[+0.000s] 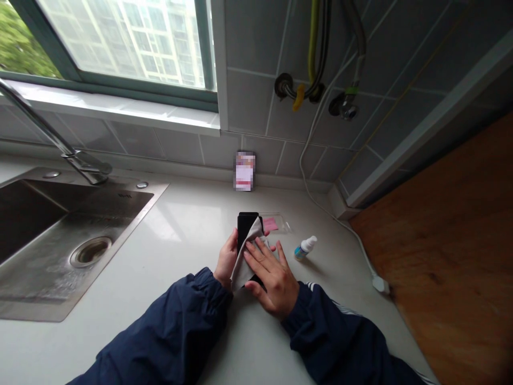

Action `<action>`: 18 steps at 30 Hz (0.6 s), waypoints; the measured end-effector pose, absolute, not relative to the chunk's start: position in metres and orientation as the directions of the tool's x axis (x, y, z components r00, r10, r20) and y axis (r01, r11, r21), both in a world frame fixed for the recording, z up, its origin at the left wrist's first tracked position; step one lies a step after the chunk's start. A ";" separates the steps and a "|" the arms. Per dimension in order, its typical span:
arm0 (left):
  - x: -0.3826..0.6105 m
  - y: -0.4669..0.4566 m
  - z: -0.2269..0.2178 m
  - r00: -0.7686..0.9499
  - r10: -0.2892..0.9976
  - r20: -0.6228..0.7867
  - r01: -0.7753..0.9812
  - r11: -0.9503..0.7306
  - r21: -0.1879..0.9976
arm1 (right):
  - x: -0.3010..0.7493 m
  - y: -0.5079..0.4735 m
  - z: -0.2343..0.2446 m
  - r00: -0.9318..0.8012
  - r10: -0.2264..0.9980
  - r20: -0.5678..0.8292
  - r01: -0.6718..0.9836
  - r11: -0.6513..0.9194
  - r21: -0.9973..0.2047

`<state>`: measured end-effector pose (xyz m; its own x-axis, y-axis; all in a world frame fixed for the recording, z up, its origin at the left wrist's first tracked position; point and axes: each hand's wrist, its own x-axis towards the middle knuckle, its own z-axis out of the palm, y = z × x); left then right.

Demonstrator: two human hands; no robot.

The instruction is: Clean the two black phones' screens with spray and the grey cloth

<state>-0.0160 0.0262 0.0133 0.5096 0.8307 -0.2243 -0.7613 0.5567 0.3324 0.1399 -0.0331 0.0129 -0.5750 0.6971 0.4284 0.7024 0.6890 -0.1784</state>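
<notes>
A black phone lies on the white countertop, partly draped by a grey cloth. My left hand grips the phone's left edge, fingers curled round it. My right hand lies flat on the cloth, fingers stretched and pressing it onto the phone. The lower part of the phone is hidden under the cloth and my right hand.
A clear plastic case with pink contents lies just behind the phone. A small white spray bottle lies to the right. A steel sink with faucet is at left. A white cable runs to a plug.
</notes>
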 end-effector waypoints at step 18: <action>-0.022 0.024 0.022 0.628 0.739 -0.243 -0.681 0.673 0.288 | 0.141 -0.033 0.015 -0.605 0.683 0.409 0.678 0.711 -0.184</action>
